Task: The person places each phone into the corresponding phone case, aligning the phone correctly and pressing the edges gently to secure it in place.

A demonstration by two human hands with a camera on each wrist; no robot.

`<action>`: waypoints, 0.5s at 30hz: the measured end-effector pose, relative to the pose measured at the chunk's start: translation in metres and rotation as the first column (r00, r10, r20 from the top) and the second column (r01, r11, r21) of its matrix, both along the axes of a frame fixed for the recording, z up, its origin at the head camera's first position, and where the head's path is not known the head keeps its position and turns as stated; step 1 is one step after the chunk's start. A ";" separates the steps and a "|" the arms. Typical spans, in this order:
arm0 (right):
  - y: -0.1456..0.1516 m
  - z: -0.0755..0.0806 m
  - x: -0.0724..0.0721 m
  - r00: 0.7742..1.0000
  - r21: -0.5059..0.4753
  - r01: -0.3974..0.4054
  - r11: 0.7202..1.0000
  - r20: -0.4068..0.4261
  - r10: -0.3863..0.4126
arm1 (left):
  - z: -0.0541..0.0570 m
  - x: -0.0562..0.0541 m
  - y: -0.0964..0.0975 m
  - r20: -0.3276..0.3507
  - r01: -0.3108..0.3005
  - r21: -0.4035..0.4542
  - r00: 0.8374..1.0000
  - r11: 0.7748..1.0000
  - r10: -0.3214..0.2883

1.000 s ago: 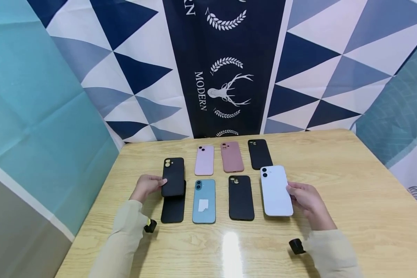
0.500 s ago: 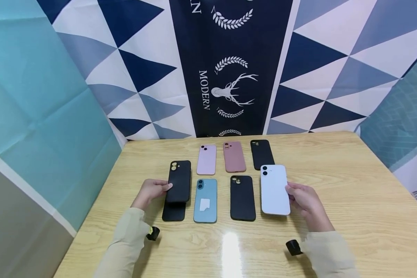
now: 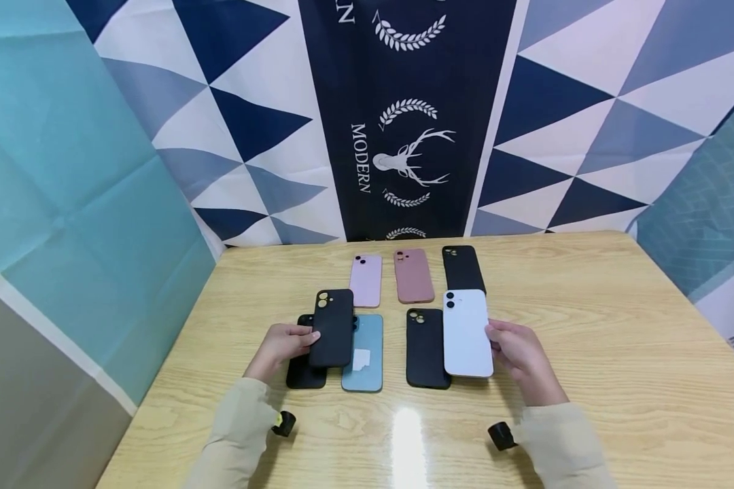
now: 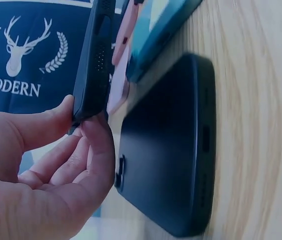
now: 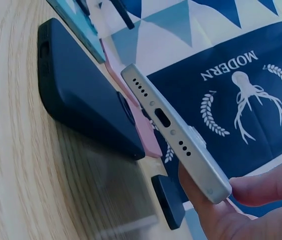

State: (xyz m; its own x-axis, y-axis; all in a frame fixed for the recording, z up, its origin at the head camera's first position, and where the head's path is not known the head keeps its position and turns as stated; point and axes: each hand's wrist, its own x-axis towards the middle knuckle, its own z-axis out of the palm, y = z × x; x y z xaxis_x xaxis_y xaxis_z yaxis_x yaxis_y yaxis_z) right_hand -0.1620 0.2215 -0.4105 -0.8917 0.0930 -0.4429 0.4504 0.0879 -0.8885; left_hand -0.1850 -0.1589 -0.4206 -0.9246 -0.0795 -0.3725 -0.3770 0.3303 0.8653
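My left hand pinches a black phone case by its left edge, thumb on its back face. The case is raised, and two camera cutouts show near its top. From above it overlaps a black phone-shaped piece and a teal phone with a white patch. On the other side, my right hand grips a white phone by its right edge, off the table. In the right wrist view the charging port end of the white phone faces the camera. It partly covers a black phone case.
Along the back of the wooden table lie a lilac phone, a pink case and another black case. A patterned cloth hangs behind the table edge. A blue-grey cloth hangs at left.
My left hand has carried the black phone case to the right, from over the black piece to partly over the teal phone. My right hand has shifted the white phone slightly left.
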 end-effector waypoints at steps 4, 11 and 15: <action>-0.004 0.000 0.000 1.000 -0.006 -0.004 1.000 -0.012 0.004 | 0.004 0.002 0.008 0.001 -0.003 0.002 1.000 1.000 0.003; -0.011 0.001 0.000 1.000 -0.009 -0.018 1.000 -0.020 0.017 | 0.009 0.006 0.024 -0.030 0.003 0.029 1.000 1.000 -0.002; -0.013 0.000 0.000 1.000 -0.015 -0.018 1.000 -0.017 0.018 | 0.011 0.006 0.033 -0.031 0.029 0.043 0.999 0.999 -0.028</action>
